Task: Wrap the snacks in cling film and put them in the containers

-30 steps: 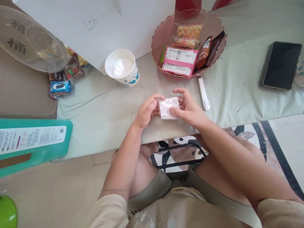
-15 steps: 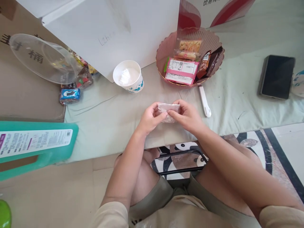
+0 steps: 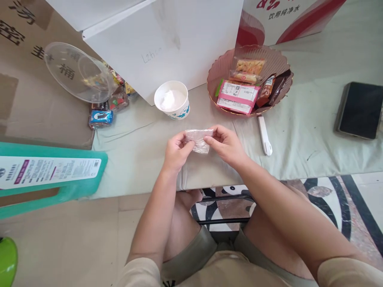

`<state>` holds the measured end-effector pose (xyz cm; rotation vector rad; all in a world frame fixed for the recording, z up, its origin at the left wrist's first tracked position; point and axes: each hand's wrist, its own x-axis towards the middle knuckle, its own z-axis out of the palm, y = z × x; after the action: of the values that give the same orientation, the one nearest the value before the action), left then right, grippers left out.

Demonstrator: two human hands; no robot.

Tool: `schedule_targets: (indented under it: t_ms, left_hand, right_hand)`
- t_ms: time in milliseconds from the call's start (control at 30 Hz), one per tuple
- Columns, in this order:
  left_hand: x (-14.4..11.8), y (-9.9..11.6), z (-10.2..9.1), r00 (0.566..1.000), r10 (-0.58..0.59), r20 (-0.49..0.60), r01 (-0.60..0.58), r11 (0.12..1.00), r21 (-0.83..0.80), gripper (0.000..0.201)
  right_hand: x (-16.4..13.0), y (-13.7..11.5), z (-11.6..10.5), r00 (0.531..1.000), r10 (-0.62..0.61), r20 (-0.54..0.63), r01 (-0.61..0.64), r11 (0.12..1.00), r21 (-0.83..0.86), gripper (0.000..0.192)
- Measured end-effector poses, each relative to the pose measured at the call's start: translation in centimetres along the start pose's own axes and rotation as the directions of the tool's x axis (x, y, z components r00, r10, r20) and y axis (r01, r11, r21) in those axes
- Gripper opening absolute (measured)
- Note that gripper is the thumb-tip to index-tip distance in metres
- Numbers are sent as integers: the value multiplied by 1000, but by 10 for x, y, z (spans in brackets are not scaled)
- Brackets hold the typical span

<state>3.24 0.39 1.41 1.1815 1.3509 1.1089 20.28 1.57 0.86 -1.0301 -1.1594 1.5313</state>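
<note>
A low table [image 3: 299,131] under a pale green cloth lies beneath both hands; patterned floor shows nearer the person. A white box [image 3: 167,36] stands beyond the hands. Beyond the right hand [image 3: 226,143] sits a ribbed pink bowl [image 3: 218,71] of snack packs. A paper cup [image 3: 172,99] stands beyond the left hand [image 3: 176,149]. Both hands pinch a small crinkled clear wrapper [image 3: 199,139], fingers closed on its top edge. Earlier it faced up flat; now it is tilted and folded.

Both hands raised together, left [image 3: 176,150], right [image 3: 226,142], fingertips pinching.
</note>
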Motion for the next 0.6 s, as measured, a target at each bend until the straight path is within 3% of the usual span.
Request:
schedule_targets:
  t_ms: [167,300,367,433,533,600]
  left_hand:
    - [29,25,-37,964,186,-192,-171,981,89,6]
    - [81,69,-64,956,272,-108,-225,920,321,11]
    - [107,91,-69,953,293,-75,-220,843,491,24]
    - [126,106,-67,972,229,-54,-137,739,660,37]
    - [143,110,-57,994,108,-11,-50,540,840,39]
    - [147,106,-52,995,94,42,-82,479,874,34]
  right_hand:
    - [0,-4,-2,997,60,-51,-60,998,-5,28]
    - [-2,-6,-5,996,76,-40,-79,995,-61,22]
    - [-2,-6,-5,996,77,-44,-80,993,-86,21]
    - [-2,-6,-6,996,80,-49,-85,991,-99,21]
    - [-1,-6,-6,995,91,-42,-95,990,-108,20]
    - [0,-7,-6,995,95,-37,-98,989,-113,20]
